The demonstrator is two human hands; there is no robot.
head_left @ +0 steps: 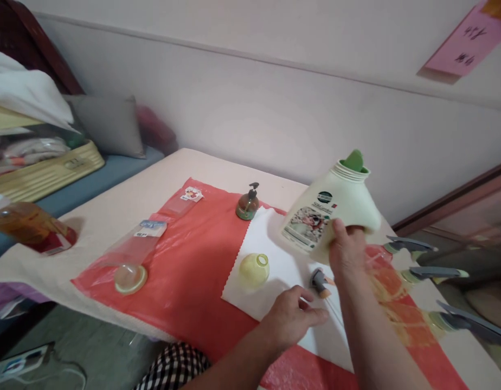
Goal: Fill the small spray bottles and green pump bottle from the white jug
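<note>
My right hand is closed round the handle of a large pale green detergent jug with a green spout in its uncapped neck. The jug is held up, slightly tilted, over a white cloth with zigzag edges. On the cloth stands a small round yellow bottle, its neck uncovered. Beside it lies a grey spray or pump head with a thin tube. Next to that head, my left hand hovers low with thumb and fingers apart, holding nothing. Behind the cloth stands a small brown-and-green pump bottle.
Red plastic sheeting covers part of the table. Several spray bottles lie at the right edge. At left are a clear round-bottomed container, plastic packets and a tilted amber drink bottle. A wall stands behind.
</note>
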